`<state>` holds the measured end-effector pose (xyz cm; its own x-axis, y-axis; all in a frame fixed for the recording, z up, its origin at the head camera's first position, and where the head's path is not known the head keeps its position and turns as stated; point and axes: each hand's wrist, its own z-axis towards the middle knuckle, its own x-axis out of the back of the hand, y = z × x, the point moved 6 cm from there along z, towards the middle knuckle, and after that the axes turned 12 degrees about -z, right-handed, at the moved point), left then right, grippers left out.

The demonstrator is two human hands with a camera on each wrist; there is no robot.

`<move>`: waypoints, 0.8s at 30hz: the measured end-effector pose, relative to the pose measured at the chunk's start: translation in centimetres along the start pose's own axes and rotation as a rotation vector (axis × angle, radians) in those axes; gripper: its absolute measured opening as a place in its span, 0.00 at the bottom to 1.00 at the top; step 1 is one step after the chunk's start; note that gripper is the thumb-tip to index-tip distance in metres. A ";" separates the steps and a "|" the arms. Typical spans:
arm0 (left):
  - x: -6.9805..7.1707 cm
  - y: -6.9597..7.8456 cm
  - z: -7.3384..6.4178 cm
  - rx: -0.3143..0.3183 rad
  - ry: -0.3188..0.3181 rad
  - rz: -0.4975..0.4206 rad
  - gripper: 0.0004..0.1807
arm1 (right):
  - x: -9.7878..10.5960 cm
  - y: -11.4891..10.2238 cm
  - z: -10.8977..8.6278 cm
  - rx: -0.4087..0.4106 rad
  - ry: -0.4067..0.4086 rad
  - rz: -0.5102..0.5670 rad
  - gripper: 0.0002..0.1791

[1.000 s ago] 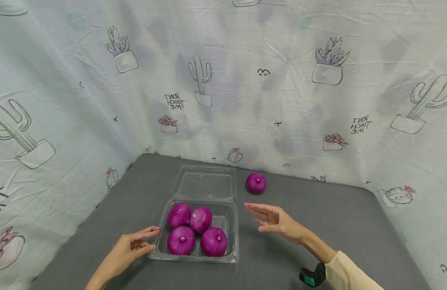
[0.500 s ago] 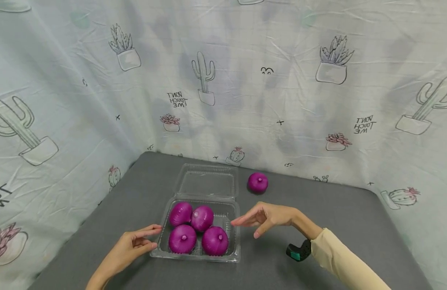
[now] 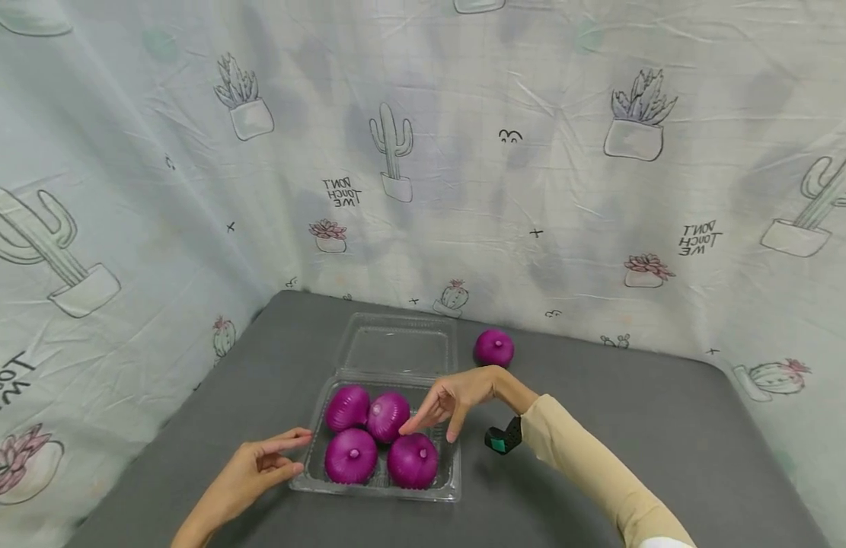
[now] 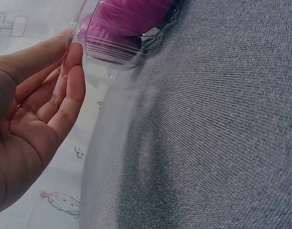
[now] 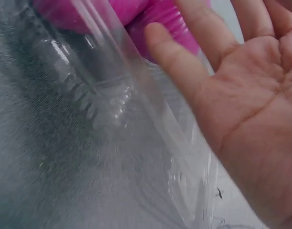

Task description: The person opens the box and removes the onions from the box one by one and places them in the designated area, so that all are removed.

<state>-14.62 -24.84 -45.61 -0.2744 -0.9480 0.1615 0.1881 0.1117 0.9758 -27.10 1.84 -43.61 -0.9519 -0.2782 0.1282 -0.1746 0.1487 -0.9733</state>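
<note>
On the grey table (image 3: 642, 426), a clear plastic box (image 3: 378, 495) is lying open near the front, and I am watching it from afar. Its lid (image 3: 402, 352) is lying flat, folded back toward the rear. Four purple onions are sitting inside: one at front left (image 3: 351, 456), one at front right (image 3: 413, 463), and two behind, at left (image 3: 348, 409) and centre (image 3: 388, 417). A fifth onion (image 3: 494, 348) is resting on the table, just right of the lid.

I am seeing the person's left hand (image 3: 247, 472) touching the box's left rim with its fingertips; whether thumb and finger are pinching the plastic, I cannot tell. The right hand (image 3: 460, 392) is hovering over the box's right side, gripping nothing, its thumb spread apart and its fingers pointing toward the front-right onion; I cannot tell whether they are making contact. A beige sleeve (image 3: 594, 472) is covering that arm, and a black and green device (image 3: 502, 436) is sitting at the wrist. Behind everything, a pale cloth (image 3: 532, 175) printed with potted cacti is hanging.
</note>
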 end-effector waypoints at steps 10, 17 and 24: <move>-0.1 0.1 0.0 0.046 0.035 0.019 0.21 | 0.2 1.0 3.5 -0.116 -0.184 0.003 0.37; -0.1 0.3 -0.1 0.008 0.032 0.020 0.20 | -1.1 2.1 4.7 -0.215 -0.289 -0.035 0.40; -0.2 0.5 0.1 0.000 0.027 0.030 0.20 | -0.9 1.6 4.1 -0.212 -0.208 -0.056 0.37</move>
<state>-14.56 -24.60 -45.12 -0.2436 -0.9518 0.1862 0.1954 0.1399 0.9707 -25.50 -1.56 -46.03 -0.8710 -0.4770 0.1176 -0.2951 0.3166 -0.9015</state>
